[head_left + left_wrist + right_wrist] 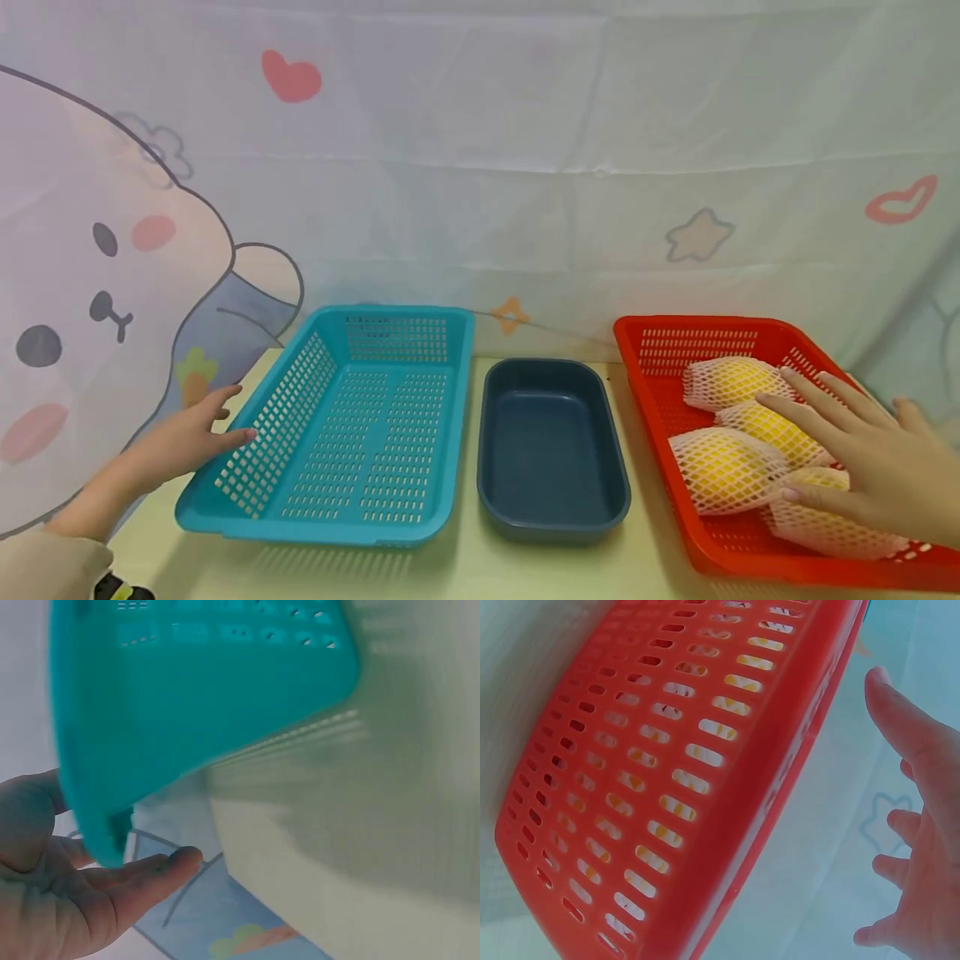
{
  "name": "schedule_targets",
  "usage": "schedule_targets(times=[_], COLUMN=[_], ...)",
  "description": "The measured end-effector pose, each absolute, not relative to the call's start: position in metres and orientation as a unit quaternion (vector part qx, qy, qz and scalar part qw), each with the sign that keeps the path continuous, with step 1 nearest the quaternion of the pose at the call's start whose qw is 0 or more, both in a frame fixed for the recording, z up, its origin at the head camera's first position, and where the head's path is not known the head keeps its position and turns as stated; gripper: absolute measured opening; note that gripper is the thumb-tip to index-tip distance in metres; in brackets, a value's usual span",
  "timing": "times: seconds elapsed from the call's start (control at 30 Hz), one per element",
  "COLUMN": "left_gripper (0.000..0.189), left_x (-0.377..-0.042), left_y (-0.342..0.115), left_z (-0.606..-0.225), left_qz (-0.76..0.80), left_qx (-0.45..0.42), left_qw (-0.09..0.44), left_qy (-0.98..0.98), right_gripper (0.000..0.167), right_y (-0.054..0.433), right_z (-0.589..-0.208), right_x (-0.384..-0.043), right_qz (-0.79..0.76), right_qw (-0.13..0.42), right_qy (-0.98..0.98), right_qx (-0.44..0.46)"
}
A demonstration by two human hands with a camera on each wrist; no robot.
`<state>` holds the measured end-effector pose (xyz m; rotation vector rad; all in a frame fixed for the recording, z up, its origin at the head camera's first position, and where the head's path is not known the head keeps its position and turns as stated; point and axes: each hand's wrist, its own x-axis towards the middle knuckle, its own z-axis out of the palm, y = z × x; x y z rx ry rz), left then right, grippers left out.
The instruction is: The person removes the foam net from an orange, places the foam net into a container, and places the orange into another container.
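Note:
In the head view my left hand (180, 440) is at the left rim of a teal slotted basket (375, 533), thumb over the edge and fingers spread. The left wrist view shows the basket's rim between thumb and fingers; I cannot tell whether they touch it. On the right, my right hand (877, 458) hovers over a red slotted basket (667, 500) with its fingers spread. Several yellow fruits in white foam nets (723, 471) lie inside, partly covered by this hand. The right wrist view shows the hand (930, 825) above the rim, holding nothing.
Between the two baskets stands a dark blue rectangular tub (551, 450). All three containers rest on a pale yellow-green table (450, 575). Behind the table hangs a light cloth (465, 167) printed with a cartoon animal, hearts and stars.

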<state>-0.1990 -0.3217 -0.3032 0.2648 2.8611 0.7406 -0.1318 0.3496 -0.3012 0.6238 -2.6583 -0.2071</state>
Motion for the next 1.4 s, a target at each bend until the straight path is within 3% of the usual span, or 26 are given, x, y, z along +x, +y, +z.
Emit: schedule_targets(times=[0.23,0.47,0.73,1.17,1.4], left_gripper=[0.059,0.044,0.026,0.022,0.023], left_x=[-0.197,-0.195,-0.194,-0.196,-0.197], left_y=[-0.325,-0.324,-0.321,-0.312,-0.311], left_z=[-0.320,-0.324,-0.325,-0.326,-0.327], left_qz=[0.340,0.354,0.331,0.317,0.306], left_qx=[0.058,0.044,0.031,0.032,0.026], left_qw=[0.138,0.127,0.109,0.075,0.072], left_qy=[0.929,0.926,0.937,0.945,0.949], right_gripper=[0.096,0.101,0.094,0.077,0.079], right_y=[0.350,0.353,0.347,0.340,0.329], right_z=[-0.304,-0.303,-0.295,-0.288,-0.292], right_x=[-0.141,-0.153,-0.169,-0.191,-0.200], right_qz=[-0.078,-0.060,-0.004,0.045,0.080], right_qw=[0.210,0.116,0.071,0.021,-0.078], right_qy=[-0.941,-0.964,-0.966,-0.944,-0.941], right_qx=[0.254,0.233,0.248,0.327,0.320])
